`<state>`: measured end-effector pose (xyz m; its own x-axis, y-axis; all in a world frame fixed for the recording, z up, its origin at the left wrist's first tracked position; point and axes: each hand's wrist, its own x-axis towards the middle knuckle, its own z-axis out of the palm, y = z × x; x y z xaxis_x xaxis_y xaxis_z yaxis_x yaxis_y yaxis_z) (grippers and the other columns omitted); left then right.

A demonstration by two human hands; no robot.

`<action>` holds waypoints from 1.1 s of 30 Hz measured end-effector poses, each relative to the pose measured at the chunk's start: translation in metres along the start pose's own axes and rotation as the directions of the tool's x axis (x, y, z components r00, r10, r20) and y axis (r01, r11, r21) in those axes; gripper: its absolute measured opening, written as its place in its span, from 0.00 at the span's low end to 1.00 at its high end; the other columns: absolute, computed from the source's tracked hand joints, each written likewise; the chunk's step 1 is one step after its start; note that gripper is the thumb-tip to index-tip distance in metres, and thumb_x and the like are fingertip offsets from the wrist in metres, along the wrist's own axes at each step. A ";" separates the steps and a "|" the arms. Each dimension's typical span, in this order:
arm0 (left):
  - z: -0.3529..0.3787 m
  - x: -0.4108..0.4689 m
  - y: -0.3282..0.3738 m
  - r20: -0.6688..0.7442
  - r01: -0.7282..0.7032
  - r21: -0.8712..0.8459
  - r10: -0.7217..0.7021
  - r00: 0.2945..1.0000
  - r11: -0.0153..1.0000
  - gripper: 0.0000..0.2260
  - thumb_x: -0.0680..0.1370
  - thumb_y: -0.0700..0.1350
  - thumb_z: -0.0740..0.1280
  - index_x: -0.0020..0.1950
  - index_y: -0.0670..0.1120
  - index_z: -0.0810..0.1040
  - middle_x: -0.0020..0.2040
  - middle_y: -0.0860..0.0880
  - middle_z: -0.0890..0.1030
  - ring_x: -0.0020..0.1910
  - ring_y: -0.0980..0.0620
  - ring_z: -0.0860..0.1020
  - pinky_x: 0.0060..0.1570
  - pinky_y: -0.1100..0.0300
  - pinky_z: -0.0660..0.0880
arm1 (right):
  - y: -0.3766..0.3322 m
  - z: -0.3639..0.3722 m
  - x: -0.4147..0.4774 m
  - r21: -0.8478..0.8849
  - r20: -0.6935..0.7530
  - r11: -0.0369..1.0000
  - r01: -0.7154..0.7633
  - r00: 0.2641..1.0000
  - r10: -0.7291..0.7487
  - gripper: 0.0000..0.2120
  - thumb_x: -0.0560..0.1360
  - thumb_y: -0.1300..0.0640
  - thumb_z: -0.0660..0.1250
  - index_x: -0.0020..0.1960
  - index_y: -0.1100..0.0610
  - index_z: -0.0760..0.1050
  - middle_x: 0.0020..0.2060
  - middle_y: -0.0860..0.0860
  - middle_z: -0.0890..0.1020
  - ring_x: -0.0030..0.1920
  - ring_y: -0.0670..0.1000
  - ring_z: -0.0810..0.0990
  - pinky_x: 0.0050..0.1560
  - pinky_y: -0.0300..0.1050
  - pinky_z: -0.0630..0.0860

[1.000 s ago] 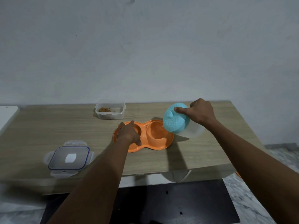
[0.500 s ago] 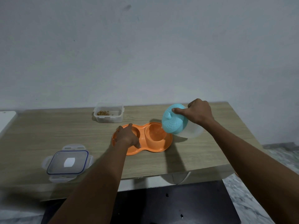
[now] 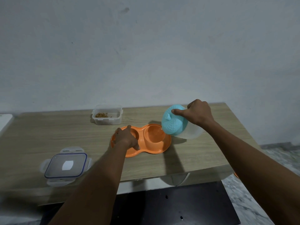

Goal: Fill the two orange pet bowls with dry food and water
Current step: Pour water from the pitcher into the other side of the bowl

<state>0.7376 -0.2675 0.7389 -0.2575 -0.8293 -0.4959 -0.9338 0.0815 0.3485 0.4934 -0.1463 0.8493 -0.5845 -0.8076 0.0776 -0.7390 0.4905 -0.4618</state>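
An orange double pet bowl lies at the middle of the wooden table. My left hand rests on its left bowl, fingers spread, and hides most of what is inside. My right hand grips a clear jug with a light blue lid, tipped to the left over the right bowl. A thin stream of water runs from the lid into that bowl. A clear food container holding a little brown dry food stands behind the bowls.
The container's lid, clear with a blue seal, lies near the table's front left edge. A white surface adjoins the table at far left. A dark mat and marbled floor lie below the front edge. A plain wall stands behind.
The jug has stayed tilted over the right bowl, and water now shows at its lip. My left hand has kept its place on the left bowl. The view shifted slightly.
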 end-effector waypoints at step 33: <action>-0.001 -0.003 0.002 0.000 0.013 -0.018 -0.013 1.000 1.000 0.57 0.61 0.47 0.83 0.80 0.56 0.50 0.80 0.41 0.48 0.78 0.38 0.51 0.72 0.37 0.60 | 0.020 0.018 -0.007 0.132 -0.056 0.990 -0.044 0.997 0.052 0.33 0.65 0.31 0.75 0.24 0.56 0.65 0.20 0.50 0.67 0.25 0.49 0.68 0.30 0.44 0.63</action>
<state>0.7370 -0.2659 0.7421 -0.2452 -0.8303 -0.5005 -0.9324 0.0605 0.3563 0.4890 -0.1365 0.8236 -0.6401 -0.7614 0.1026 -0.6616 0.4783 -0.5775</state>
